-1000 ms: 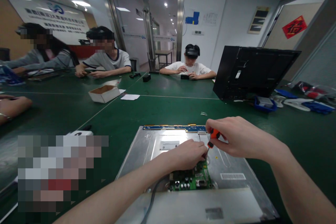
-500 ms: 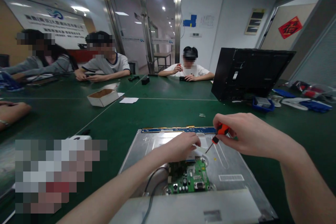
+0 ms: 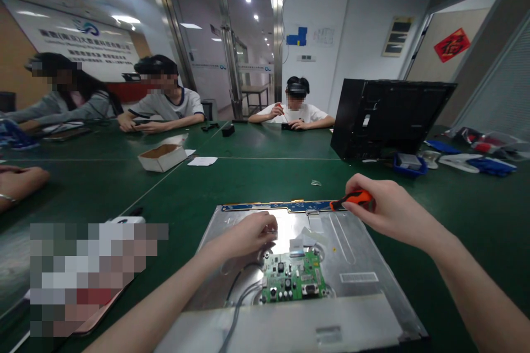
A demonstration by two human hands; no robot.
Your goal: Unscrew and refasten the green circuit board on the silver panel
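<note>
My right hand (image 3: 385, 207) is closed round the orange-and-black handle of a screwdriver (image 3: 356, 197), above the far right part of a flat metal display panel (image 3: 360, 253). Over the panel's middle, my left hand (image 3: 252, 231) has its fingers curled together; whatever may be in them is hidden. A green circuit board (image 3: 292, 276) lies on the panel, with a white ribbon cable (image 3: 296, 246) at its far edge. Dark grey wires (image 3: 237, 314) run from its left side towards me. Along the panel's far edge stretches a narrow blue circuit strip (image 3: 265, 207).
A black monitor housing (image 3: 389, 116) stands at the right, beside a blue tray (image 3: 409, 165) and gloves (image 3: 476, 164). Left of centre are an open white box (image 3: 162, 158) and paper (image 3: 202, 161). Several people sit round the green table (image 3: 256, 176); one forearm (image 3: 22, 183) rests at left.
My left hand has drawn back leftwards from the ribbon cable, uncovering more of the green board. My right hand has lifted the screwdriver away from the board and turned it more level.
</note>
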